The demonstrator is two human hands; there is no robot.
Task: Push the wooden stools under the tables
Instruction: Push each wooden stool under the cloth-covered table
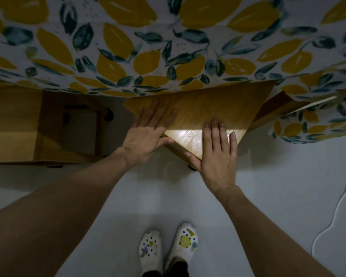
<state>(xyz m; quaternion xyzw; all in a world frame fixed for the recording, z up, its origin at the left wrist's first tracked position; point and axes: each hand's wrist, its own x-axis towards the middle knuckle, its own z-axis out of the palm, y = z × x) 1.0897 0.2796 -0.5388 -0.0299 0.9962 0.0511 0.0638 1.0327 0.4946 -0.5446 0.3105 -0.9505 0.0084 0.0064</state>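
A wooden stool [208, 110] stands partly under the table, which is covered by a lemon-print cloth [168, 47]; only the stool's near corner sticks out into the light. My left hand [146, 132] lies flat on the seat's left edge, fingers spread, thumb hooked along the side. My right hand [218, 152] rests flat on the near corner of the seat, thumb against its edge. A second wooden stool [12, 124] sits to the left, mostly in shadow beneath the cloth.
The floor [278, 196] is pale grey. A white cable [336, 212] snakes along the floor at the right. My two feet in white clogs [168, 246] stand just behind the stool. The cloth hangs low over the table's edge.
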